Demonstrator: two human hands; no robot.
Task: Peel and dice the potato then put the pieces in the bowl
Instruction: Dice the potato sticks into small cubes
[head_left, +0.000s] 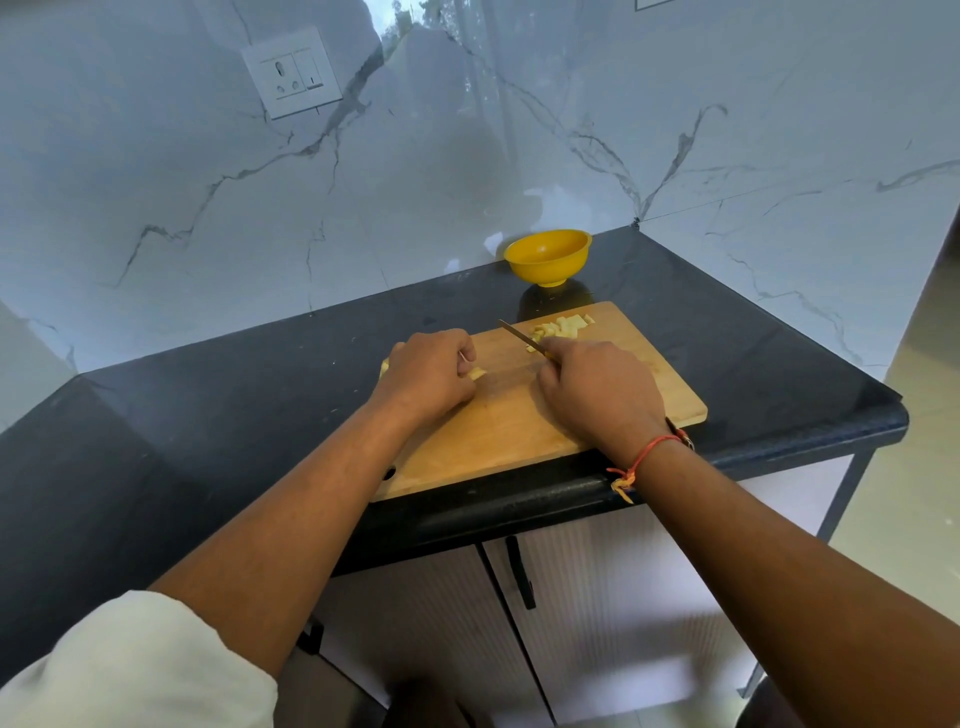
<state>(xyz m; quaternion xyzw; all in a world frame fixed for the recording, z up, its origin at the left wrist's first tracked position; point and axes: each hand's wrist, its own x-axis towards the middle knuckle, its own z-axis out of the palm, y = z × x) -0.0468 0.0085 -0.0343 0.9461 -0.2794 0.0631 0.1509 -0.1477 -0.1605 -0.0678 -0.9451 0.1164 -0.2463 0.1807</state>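
A wooden cutting board (519, 431) lies on the black counter. My left hand (428, 374) curls over a pale yellow potato piece (477, 372) near the board's left end; most of that piece is hidden under the fingers. My right hand (597, 389) grips a knife (519, 336) by its handle, blade pointing up and left above the board. A small heap of cut potato pieces (563, 327) lies at the board's far edge, just past the blade. A yellow bowl (548, 255) stands behind the board by the wall; no pieces show inside it.
The black counter (208, 415) runs left and ends in a rounded front edge. Marble wall tiles rise behind, with a socket plate (292, 73) at upper left. Cabinet doors with a black handle (520, 571) sit below the counter. Floor lies to the right.
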